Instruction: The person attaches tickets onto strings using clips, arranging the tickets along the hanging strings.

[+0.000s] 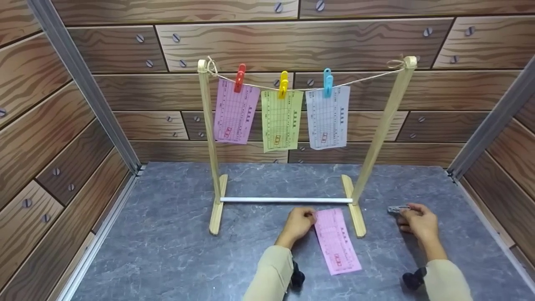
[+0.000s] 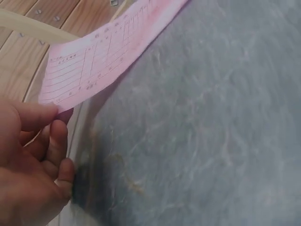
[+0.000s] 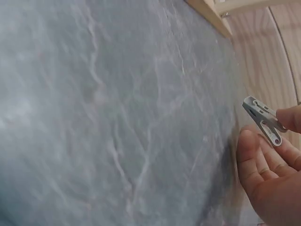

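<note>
My left hand (image 1: pixel 299 223) pinches the upper left corner of a pink printed slip (image 1: pixel 337 242), which slants down over the table in the head view. In the left wrist view the slip (image 2: pixel 94 66) curves away from the thumb and fingertips. To the right, beyond the stand's right foot, my right hand (image 1: pixel 420 223) holds a grey clothespin (image 1: pixel 398 209) between thumb and fingers. The right wrist view shows this clothespin (image 3: pixel 262 121) with its tip pointing away from the hand. Slip and clothespin are well apart.
A wooden stand (image 1: pixel 380 133) with a white crossbar (image 1: pixel 286 200) carries a string (image 1: pixel 368 78). From it hang a pink slip (image 1: pixel 236 113) under a red clothespin (image 1: pixel 240 78), a yellow slip (image 1: pixel 282 121) under a yellow one, and a whitish slip (image 1: pixel 328 119) under a blue one.
</note>
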Demonstrator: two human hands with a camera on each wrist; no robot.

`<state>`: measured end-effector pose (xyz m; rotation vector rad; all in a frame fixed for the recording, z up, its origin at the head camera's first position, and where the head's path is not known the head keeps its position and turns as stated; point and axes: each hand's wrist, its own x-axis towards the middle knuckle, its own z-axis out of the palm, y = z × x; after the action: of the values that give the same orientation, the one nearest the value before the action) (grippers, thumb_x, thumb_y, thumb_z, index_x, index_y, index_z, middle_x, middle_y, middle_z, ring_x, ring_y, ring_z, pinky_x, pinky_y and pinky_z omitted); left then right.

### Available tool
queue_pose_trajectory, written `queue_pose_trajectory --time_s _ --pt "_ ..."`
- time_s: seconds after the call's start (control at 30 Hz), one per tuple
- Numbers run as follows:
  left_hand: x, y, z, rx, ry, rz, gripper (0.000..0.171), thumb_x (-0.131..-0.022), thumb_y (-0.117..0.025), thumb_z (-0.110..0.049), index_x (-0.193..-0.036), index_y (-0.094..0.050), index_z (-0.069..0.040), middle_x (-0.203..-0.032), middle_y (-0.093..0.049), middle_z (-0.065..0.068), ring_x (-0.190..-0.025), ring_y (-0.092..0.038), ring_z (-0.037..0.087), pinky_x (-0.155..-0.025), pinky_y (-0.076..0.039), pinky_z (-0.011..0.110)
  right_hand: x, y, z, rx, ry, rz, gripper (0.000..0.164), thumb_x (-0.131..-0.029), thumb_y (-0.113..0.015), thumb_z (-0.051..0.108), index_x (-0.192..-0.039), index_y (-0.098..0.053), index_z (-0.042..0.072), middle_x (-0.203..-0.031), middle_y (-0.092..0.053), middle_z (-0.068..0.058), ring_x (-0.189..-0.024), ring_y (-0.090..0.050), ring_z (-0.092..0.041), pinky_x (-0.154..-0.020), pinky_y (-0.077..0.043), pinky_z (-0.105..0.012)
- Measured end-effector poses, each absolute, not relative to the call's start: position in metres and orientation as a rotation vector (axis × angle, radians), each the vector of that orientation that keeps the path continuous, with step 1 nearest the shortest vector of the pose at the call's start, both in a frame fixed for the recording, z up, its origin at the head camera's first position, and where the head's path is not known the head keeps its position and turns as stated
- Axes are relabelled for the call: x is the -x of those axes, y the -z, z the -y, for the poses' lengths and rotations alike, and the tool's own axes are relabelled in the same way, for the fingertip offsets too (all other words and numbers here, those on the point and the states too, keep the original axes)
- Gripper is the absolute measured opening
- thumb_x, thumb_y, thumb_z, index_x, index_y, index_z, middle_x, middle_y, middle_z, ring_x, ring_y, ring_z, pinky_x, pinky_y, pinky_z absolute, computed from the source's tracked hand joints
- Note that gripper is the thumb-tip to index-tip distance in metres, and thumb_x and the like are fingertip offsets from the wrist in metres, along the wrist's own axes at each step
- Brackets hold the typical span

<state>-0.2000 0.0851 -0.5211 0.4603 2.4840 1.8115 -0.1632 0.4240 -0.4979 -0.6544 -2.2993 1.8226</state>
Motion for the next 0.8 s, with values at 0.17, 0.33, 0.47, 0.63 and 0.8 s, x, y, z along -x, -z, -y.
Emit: queue_pose_trajectory --time_s 0.17,0.33,0.47,0.63,0.8 --pt "0.199 0.514 -0.081 -0.393 -1.793 -2.509 0.008 -0.085 -0.068 0.005 -0.088 -0.073 0.0 -0.075 -0.065 -0.003 -0.066 -0.053 0.004 -0.064 -0.048 0.024 0.164 0.475 -0.415 0.57 -1.849 2.229 0.047 -0.099 -0.06 0.008 -0.14 -0.044 -0.008 -0.083 -0.063 0.012 -0.069 -0.068 -0.009 -0.063 -0.058 -0.029" --pt "0.197 0.501 -0.081 -0.384 -1.784 -2.495 0.008 -0.089 -0.069 0.001 -0.084 -0.073 -0.004 -0.072 -0.062 -0.005 -0.063 -0.052 0.005 -0.06 -0.045 0.023 0.163 0.441 -0.408 0.407 -1.967 2.078 0.025 -0.097 -0.068 0.012 -0.119 -0.058 0.008 -0.085 -0.063 0.007 -0.065 -0.068 -0.011 -0.06 -0.058 -0.028" --pt "0.195 0.48 -0.086 -0.419 -1.827 -2.465 0.011 -0.092 -0.067 0.0 -0.087 -0.075 -0.004 -0.075 -0.063 -0.005 -0.065 -0.053 0.005 -0.06 -0.046 0.023 0.163 0.413 -0.399 0.239 -2.05 1.958 0.019 -0.094 -0.073 0.009 -0.107 -0.065 0.019 -0.085 -0.063 0.003 -0.061 -0.067 -0.012 -0.056 -0.057 -0.027" --pt "0.197 0.449 -0.092 -0.508 -1.883 -2.476 0.01 -0.091 -0.067 0.002 -0.091 -0.076 -0.002 -0.077 -0.066 -0.003 -0.069 -0.056 0.005 -0.065 -0.049 0.023 0.162 0.38 -0.386 0.039 -2.061 1.875 0.019 -0.091 -0.072 0.0 -0.103 -0.069 0.014 -0.085 -0.064 -0.001 -0.059 -0.066 -0.014 -0.053 -0.056 -0.027" --pt "0.201 0.422 -0.092 -0.551 -1.953 -2.502 0.009 -0.088 -0.069 0.003 -0.091 -0.074 -0.003 -0.071 -0.062 -0.005 -0.064 -0.054 0.004 -0.06 -0.048 0.022 0.158 0.352 -0.377 -0.167 -2.104 1.796 0.019 -0.092 -0.068 -0.008 -0.106 -0.068 0.004 -0.089 -0.067 -0.006 -0.061 -0.069 -0.018 -0.054 -0.057 -0.029"
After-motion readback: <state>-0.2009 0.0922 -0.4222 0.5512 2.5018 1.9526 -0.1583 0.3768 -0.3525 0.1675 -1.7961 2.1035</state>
